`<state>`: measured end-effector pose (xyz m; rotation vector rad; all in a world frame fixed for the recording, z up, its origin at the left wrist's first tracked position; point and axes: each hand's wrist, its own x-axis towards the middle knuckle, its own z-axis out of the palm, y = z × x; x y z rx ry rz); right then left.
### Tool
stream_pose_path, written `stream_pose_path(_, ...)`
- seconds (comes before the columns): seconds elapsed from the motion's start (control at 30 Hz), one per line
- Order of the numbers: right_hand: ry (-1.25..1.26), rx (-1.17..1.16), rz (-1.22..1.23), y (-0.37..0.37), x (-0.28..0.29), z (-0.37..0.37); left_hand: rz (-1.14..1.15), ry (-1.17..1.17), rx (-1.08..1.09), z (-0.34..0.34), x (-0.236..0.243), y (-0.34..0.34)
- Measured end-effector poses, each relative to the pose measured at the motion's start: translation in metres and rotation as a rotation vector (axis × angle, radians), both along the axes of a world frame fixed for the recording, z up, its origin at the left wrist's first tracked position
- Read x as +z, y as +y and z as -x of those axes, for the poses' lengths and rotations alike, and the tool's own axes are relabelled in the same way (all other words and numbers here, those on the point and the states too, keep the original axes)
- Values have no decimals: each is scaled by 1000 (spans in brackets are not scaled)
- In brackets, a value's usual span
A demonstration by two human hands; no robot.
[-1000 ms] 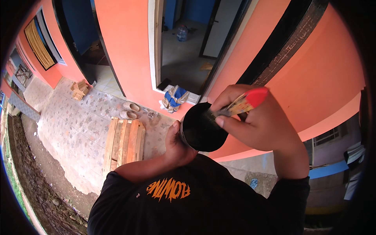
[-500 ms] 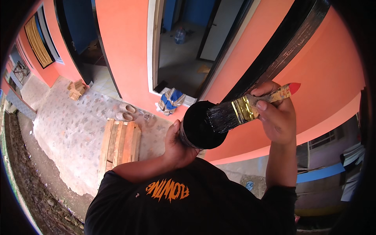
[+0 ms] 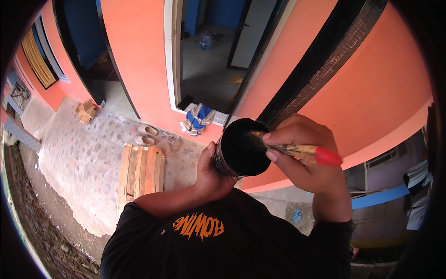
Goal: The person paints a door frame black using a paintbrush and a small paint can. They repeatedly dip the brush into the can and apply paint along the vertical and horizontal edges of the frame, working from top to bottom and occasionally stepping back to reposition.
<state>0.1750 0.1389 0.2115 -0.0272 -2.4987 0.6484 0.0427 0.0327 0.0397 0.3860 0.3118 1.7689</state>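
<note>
Left hand (image 3: 213, 176) cups can (image 3: 222, 163), right hand (image 3: 307, 138) pinches brush (image 3: 298, 150) at can's right rim — post (image 3: 320, 65) black along its left edge, right edge patchy, seemingly unfinished.

You face a coral-orange wall (image 3: 134, 56) in daylight; to your left, a mottled floor (image 3: 88, 158) stretches toward a yellow-curtained window (image 3: 38, 58).

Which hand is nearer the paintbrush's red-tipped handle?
Right. The right hand grips the paintbrush handle itself; the left hand, farther left, holds the black can.
</note>
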Motion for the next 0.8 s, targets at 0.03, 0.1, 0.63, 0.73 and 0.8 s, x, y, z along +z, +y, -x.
stream_pose_path(0.03, 20, 12, -85, 2, -1, 2, 4, 11, -17, 1, -1, 0)
stream_pose_path(0.1, -26, 6, -152, 3, 1, 2, 29, 10, -41, 2, -5, 1)
stream_pose_path(0.63, 169, -57, -81, 8, -5, -11, 107, -87, -44, 4, -20, 7)
stream_pose_path(0.73, 90, 1, 102, 9, -12, -11, 100, -37, -73, 3, -19, 9)
stream_pose_path(0.8, 14, 31, 179, 6, -14, -7, 110, -21, -90, 2, -18, 10)
